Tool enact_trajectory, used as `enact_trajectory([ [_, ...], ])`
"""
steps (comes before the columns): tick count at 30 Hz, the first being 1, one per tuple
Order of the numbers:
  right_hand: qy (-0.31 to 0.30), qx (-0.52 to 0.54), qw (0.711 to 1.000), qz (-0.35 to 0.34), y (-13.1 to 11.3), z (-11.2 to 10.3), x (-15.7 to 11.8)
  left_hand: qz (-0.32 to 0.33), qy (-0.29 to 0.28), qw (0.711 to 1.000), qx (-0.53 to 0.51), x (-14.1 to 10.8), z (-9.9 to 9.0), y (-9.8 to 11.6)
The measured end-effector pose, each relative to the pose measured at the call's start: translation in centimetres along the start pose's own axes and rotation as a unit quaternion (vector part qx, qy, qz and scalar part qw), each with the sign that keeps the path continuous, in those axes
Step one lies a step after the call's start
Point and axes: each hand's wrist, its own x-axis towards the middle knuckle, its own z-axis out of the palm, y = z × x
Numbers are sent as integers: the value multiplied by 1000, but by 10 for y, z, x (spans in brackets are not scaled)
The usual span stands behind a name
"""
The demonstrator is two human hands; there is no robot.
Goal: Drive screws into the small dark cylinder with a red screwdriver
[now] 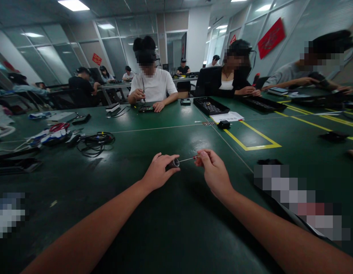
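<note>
Just above the green table, my left hand (160,170) grips a small dark cylindrical part (174,163) between thumb and fingers, with its pale ring-shaped end facing right. My right hand (213,167) is closed around a screwdriver (188,159); a bit of red handle shows at the fingers. The thin metal shaft runs left, and its tip reaches the ringed end of the part. Whether the tip touches it or sits inside, I cannot tell.
Coiled black cables (96,144) and a cable heap (55,133) lie left on the table (153,228). Black parts trays (210,105) stand across it, near yellow tape (260,147) and a small black block (223,124). A co-worker (153,85) sits opposite; others sit to the right.
</note>
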Motion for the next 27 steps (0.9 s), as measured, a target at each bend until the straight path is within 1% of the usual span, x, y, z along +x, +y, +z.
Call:
enact_trajectory([
  [3, -2, 90, 993, 71, 5, -3, 6, 25, 12, 1000, 6, 2, -3, -3],
  [4, -14, 119, 987, 104, 6, -4, 8, 25, 9, 1000, 9, 3, -5, -5],
  [5, -12, 133, 984, 121, 8, -5, 10, 20, 1, 1000, 11, 4, -6, -7],
  [6, 5, 135, 983, 124, 9, -6, 12, 10, -7, 1000, 13, 4, -7, -9],
  [9, 34, 120, 987, 106, 11, -6, 12, -5, -21, 1000, 9, 5, -9, -15],
  [13, 23, 72, 996, 51, 8, -2, 6, 4, -21, 1000, 3, 4, -6, -18],
  [16, 30, 14, 999, 8, 2, -1, 2, -1, -17, 1000, -1, 3, -5, -17],
  [18, 38, -8, 999, -6, -1, -2, 2, -8, -11, 1000, -12, 3, -5, -15],
  [22, 56, -7, 998, -14, -5, -4, 4, -20, -6, 999, -34, 2, -8, -8],
  [27, 67, -5, 997, -40, -15, -6, 1, -27, -33, 999, -15, 4, -9, 6],
])
